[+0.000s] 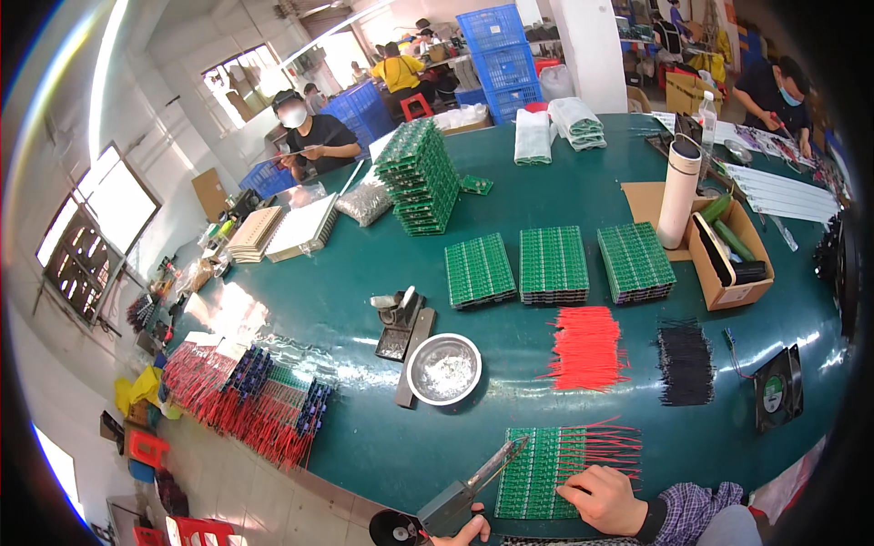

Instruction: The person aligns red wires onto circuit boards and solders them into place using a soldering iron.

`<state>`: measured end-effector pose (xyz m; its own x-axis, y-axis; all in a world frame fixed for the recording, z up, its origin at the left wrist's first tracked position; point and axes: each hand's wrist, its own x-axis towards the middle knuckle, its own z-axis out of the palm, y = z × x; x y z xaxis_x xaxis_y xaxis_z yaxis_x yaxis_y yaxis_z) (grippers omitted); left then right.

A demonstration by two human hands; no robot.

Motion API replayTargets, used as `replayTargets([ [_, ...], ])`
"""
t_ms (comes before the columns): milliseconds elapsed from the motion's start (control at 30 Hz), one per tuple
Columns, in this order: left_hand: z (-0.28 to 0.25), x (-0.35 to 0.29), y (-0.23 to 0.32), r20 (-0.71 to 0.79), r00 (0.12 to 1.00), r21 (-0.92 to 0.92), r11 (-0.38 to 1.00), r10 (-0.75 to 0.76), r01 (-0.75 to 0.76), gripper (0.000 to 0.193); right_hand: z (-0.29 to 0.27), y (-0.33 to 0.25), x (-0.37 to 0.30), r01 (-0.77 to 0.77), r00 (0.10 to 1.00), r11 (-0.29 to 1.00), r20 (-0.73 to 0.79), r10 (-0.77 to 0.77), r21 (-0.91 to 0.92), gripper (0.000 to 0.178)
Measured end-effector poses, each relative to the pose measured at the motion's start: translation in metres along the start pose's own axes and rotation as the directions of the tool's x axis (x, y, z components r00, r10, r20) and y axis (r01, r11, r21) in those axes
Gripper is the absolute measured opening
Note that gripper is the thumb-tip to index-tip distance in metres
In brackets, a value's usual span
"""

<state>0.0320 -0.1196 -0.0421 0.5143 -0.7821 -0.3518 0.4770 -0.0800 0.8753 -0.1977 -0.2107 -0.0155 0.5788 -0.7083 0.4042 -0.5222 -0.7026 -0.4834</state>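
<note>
My left hand (469,530) grips a grey soldering gun (452,505) at the lower edge. Its thin metal tip points up and right, over the upper part of a green circuit board panel (528,478). Several red wires (614,439) stick out from the panel's right side. Over the panel's lower right, my right hand (605,500) has its fingers curled and pinched close to the board. What the fingertips hold, if anything, is too small to make out.
Beyond the panel lie red wires (587,350), black wires (685,362) and stacked green panels (553,264). A metal bowl (444,369) stands beside a soldering iron stand (398,318). Wired boards (264,400) lie left, a black fan (779,387) right. Co-workers (319,141) sit across the table.
</note>
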Motion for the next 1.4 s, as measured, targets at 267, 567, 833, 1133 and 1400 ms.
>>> replayTargets([
  [267, 0.006, 0.006, 0.011, 0.064, 0.996, 0.022, 0.998, 0.058, -0.06, 0.04, -0.002, -0.001, 0.013, -0.009, 1.0, 1.0, 0.008, 0.009, -0.001, 0.026],
  [567, 0.014, 0.002, 0.022, 0.107, 0.994, 0.054, 0.999, -0.01, 0.004, 0.034, 0.0, -0.001, 0.004, 0.016, 1.0, 1.0, -0.021, -0.016, -0.014, 0.025],
  [833, 0.032, 0.008, 0.071, -0.004, 0.875, 0.119, 0.869, 0.483, -0.479, 0.041, 0.01, 0.007, -0.001, 0.062, 0.994, 0.998, -0.092, -0.059, 0.029, 0.021],
  [1133, 0.057, 0.099, 0.074, -0.017, 0.83, 0.441, 0.749, 0.558, -0.494, 0.013, 0.008, 0.006, 0.001, 0.059, 0.994, 0.998, -0.094, -0.056, 0.035, 0.021],
  [1400, 0.052, 0.04, 0.078, -0.04, 0.946, -0.065, 0.943, 0.323, -0.325, 0.025, 0.009, 0.004, -0.005, 0.053, 0.994, 0.997, -0.099, -0.048, 0.056, 0.021],
])
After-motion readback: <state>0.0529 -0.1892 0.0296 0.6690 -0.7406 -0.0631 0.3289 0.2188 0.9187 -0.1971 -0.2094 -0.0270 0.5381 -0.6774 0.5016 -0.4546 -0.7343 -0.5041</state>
